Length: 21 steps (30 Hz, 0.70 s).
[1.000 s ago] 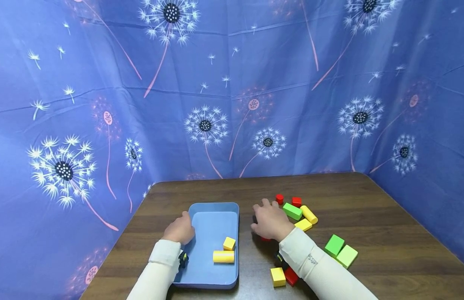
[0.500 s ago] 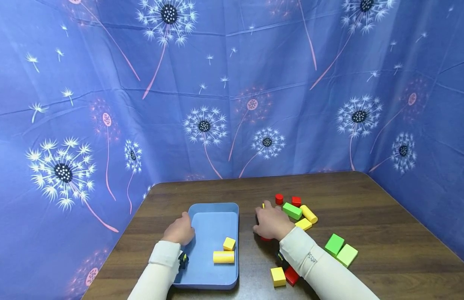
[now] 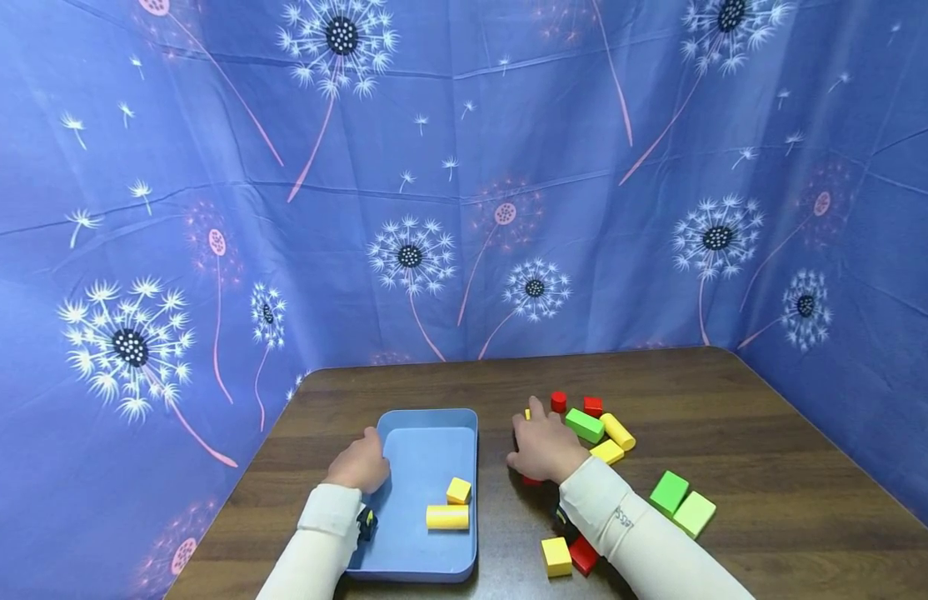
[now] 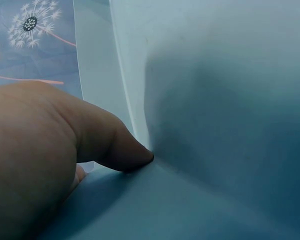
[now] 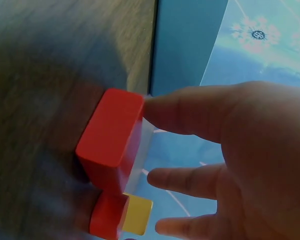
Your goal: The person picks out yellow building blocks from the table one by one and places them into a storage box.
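My left hand [image 3: 359,462] grips the left wall of a blue tray [image 3: 419,454], its thumb [image 4: 122,150] inside and the other fingers mostly hidden behind the wall. Inside the tray lie a yellow cube [image 3: 458,491] and a yellow cylinder [image 3: 447,517]. To the tray's right, my right hand [image 3: 546,447] hovers low over the blocks with fingers spread. Its thumb tip is right at the edge of a red rectangular block [image 5: 112,127] in the right wrist view. Beyond that block are a smaller red block [image 5: 106,215] and a yellow block [image 5: 138,215].
Past the right hand lie a red cylinder [image 3: 558,402], a red block [image 3: 593,406], a green block [image 3: 585,425], a yellow cylinder [image 3: 617,432] and a yellow block [image 3: 607,452]. Two green blocks [image 3: 669,493] sit farther right; yellow [image 3: 556,557] and red [image 3: 583,555] blocks lie near the right forearm.
My right hand has shifted slightly right, and a bit of yellow now shows beside its fingers. The left hand and the tray have stayed in place.
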Tool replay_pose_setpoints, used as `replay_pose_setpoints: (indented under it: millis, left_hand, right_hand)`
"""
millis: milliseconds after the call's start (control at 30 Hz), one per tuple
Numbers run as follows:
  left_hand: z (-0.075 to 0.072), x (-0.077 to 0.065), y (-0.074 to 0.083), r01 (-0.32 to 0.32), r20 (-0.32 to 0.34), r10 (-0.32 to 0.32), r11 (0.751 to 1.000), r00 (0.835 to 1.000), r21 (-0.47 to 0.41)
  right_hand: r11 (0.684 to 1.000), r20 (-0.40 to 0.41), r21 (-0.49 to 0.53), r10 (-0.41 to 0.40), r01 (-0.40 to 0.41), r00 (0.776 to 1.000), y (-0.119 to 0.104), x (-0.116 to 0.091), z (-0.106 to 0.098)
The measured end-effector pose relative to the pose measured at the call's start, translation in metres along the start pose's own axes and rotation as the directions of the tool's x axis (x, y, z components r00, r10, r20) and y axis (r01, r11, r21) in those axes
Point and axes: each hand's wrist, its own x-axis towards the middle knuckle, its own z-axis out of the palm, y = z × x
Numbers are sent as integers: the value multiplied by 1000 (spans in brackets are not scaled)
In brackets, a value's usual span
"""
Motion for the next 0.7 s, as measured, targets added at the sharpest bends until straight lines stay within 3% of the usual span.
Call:
replay_pose_setpoints:
  millis: [700]
  left_hand:
    - [0,1,-1,-6,9,6,1000,1000,-2]
  right_hand:
    - [1000,7,-1,-12,12,1000,2,-1,1]
